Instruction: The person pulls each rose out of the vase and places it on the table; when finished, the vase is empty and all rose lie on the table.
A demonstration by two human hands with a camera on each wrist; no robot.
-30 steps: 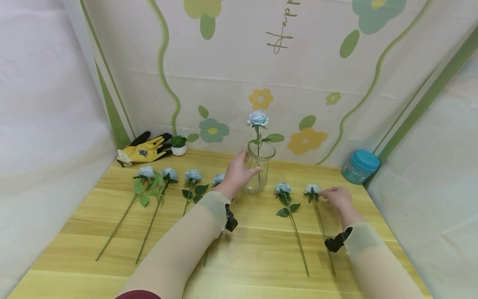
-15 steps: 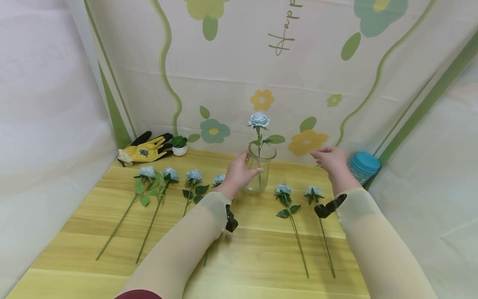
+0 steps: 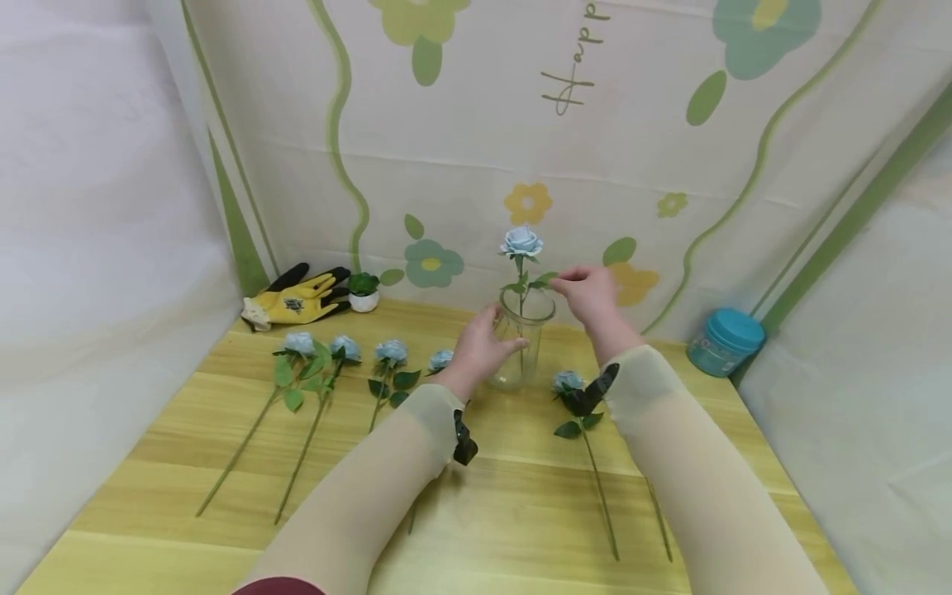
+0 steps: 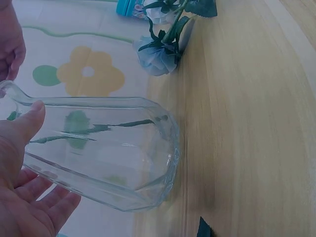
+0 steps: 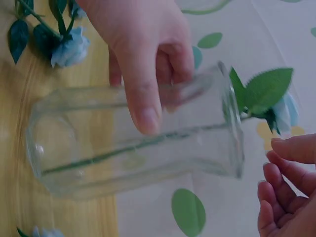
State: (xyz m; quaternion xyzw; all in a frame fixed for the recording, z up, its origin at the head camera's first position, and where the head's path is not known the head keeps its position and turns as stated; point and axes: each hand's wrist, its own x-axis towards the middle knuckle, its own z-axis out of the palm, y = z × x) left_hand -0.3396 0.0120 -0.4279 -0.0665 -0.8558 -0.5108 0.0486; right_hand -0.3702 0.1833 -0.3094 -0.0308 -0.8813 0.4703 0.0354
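A clear glass vase [image 3: 530, 364] stands upright on the wooden table, and my left hand [image 3: 479, 351] grips its left side, thumb across the front. One light-blue rose [image 3: 522, 240] stands in it; through the glass its stem [image 5: 111, 154] slants down to the base. My right hand [image 3: 591, 297] is raised beside the vase's rim, close to a leaf [image 5: 269, 90] of that rose. In the right wrist view a small gap shows between these fingers and the flower, and they hold nothing. The fingers bend loosely.
Several blue roses lie left of the vase, among them one rose [image 3: 300, 344]. Another rose [image 3: 568, 381] lies to the right, and a further stem [image 3: 659, 521] is partly under my right forearm. Yellow-black gloves [image 3: 297, 299], a small potted plant [image 3: 364, 293] and a blue-lidded tub [image 3: 725, 343] stand behind.
My right hand has left the head of the rose at far right and moved up and left to the vase's rim. The left hand keeps its hold on the vase.
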